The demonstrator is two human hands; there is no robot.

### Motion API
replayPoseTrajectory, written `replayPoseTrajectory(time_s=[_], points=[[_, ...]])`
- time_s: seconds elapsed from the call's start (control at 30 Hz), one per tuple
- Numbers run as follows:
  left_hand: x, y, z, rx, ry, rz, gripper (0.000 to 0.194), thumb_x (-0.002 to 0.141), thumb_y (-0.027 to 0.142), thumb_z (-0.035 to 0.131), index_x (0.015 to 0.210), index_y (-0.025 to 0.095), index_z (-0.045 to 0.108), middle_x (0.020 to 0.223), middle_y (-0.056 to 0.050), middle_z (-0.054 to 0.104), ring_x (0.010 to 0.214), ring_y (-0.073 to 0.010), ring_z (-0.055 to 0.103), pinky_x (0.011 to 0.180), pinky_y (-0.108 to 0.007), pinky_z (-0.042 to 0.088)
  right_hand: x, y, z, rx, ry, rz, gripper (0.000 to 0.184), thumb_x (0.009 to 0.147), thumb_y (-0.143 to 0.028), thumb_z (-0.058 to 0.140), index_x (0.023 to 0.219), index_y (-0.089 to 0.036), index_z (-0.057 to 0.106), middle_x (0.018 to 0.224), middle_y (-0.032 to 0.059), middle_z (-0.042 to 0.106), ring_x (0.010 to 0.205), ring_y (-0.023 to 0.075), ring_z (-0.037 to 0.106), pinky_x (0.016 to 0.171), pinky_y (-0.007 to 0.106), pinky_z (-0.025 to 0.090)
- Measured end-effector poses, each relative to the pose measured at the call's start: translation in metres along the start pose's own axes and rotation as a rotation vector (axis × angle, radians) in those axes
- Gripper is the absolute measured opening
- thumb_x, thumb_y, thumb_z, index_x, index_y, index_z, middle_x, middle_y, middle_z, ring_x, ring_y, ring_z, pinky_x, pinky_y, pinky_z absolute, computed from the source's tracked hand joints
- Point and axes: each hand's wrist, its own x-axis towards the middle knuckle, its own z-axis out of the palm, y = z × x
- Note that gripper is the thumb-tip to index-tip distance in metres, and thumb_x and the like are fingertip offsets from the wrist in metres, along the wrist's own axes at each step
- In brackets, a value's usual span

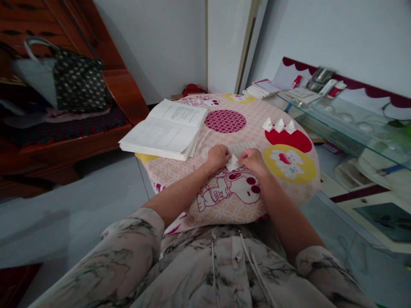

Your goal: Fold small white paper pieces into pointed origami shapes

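A small piece of folded white paper [232,163] lies on the patterned cloth of the round table, between my two hands. My left hand [218,155] has its fingers closed on the paper's left side. On the other side, my right hand [253,161] pinches the paper's right edge. Three folded paper triangles [279,125] stand in a row at the right of the table, beyond my right hand. An open book [167,126] with printed pages lies to the left of my hands.
The tablecloth [180,179] carries cartoon figures and coloured circles. At the right stands a glass-topped cabinet [349,128] with books [263,88] and a metal container [324,74]. A wooden bench [123,92] with a dark patterned bag [78,79] is at the left.
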Motion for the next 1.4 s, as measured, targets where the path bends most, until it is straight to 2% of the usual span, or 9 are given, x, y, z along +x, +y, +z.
replayPoseTrajectory(time_s=[0.13,0.5,0.73,0.8,0.9,1.0,1.13,1.3,1.4], points=[[0.000,0.000,0.001,0.005,0.008,0.001,0.024,0.091,0.032,0.061,0.101,0.016,0.077,0.102,-0.012,0.073,0.104,-0.0247,0.066,0.090,-0.030,0.049,-0.001,0.000,-0.003,0.018,-0.052,0.015,0.009,0.065,-0.015,0.076,0.066,-0.016,0.068,0.049,-0.0016,0.059,0.052,0.0138,0.059,0.053,0.023,0.044],[0.001,-0.001,0.001,0.030,-0.007,0.008,0.026,0.092,0.034,0.061,0.103,0.017,0.076,0.105,-0.012,0.073,0.106,-0.0247,0.065,0.091,-0.030,0.049,-0.002,0.004,-0.004,-0.082,-0.027,-0.021,0.009,0.065,-0.009,0.070,0.061,-0.017,0.068,0.050,-0.0005,0.060,0.056,0.0152,0.061,0.053,0.023,0.043],[0.000,0.000,-0.002,0.006,-0.013,0.011,0.025,0.091,0.032,0.061,0.103,0.016,0.077,0.104,-0.012,0.074,0.101,-0.0248,0.067,0.088,-0.031,0.050,-0.002,0.008,-0.015,-0.001,-0.081,0.099,0.008,0.071,-0.010,0.065,0.068,-0.014,0.071,0.046,-0.0006,0.059,0.044,0.0136,0.056,0.047,0.022,0.041],[-0.001,0.000,-0.002,-0.002,-0.005,0.013,0.025,0.091,0.032,0.061,0.102,0.017,0.077,0.103,-0.012,0.074,0.101,-0.0244,0.067,0.088,-0.031,0.050,0.001,0.003,-0.014,-0.005,-0.056,0.051,0.012,0.076,-0.013,0.063,0.072,-0.013,0.074,0.052,0.0018,0.064,0.049,0.0138,0.059,0.050,0.022,0.043],[-0.002,-0.002,0.000,-0.019,0.007,0.007,0.025,0.091,0.033,0.061,0.101,0.017,0.077,0.102,-0.012,0.075,0.100,-0.0240,0.067,0.088,-0.031,0.050,0.008,-0.007,-0.006,-0.170,-0.025,-0.125,0.014,0.078,-0.018,0.066,0.070,-0.013,0.076,0.060,0.0053,0.069,0.061,0.0161,0.063,0.058,0.024,0.045],[-0.004,-0.003,0.001,-0.038,0.013,0.003,0.026,0.092,0.034,0.060,0.101,0.016,0.077,0.101,-0.012,0.075,0.099,-0.0239,0.067,0.086,-0.031,0.050,0.017,-0.014,0.001,-0.265,-0.023,-0.159,0.012,0.075,-0.019,0.069,0.067,-0.014,0.075,0.061,0.0064,0.069,0.064,0.0170,0.063,0.060,0.025,0.044],[-0.006,-0.002,0.000,-0.048,0.019,-0.012,0.026,0.092,0.034,0.059,0.102,0.018,0.077,0.103,-0.011,0.076,0.099,-0.0227,0.067,0.085,-0.030,0.050,0.025,-0.013,0.002,-0.146,-0.128,-0.072,0.006,0.071,-0.016,0.071,0.065,-0.014,0.073,0.051,0.0022,0.062,0.054,0.0143,0.058,0.053,0.024,0.040],[-0.007,-0.001,0.000,-0.070,0.019,-0.028,0.026,0.092,0.033,0.059,0.101,0.018,0.077,0.103,-0.009,0.076,0.097,-0.0214,0.068,0.082,-0.028,0.050,0.025,-0.012,0.001,0.061,-0.146,0.036,0.008,0.071,-0.018,0.067,0.065,-0.014,0.069,0.044,-0.0023,0.053,0.044,0.0101,0.048,0.044,0.021,0.034],[-0.007,-0.003,0.001,-0.105,0.030,-0.022,0.024,0.092,0.032,0.059,0.100,0.018,0.077,0.099,-0.009,0.076,0.093,-0.0209,0.068,0.080,-0.028,0.049,0.024,-0.014,0.002,0.128,-0.176,0.051,0.011,0.070,-0.019,0.066,0.060,-0.016,0.065,0.039,-0.0042,0.046,0.038,0.0086,0.040,0.039,0.021,0.030]])
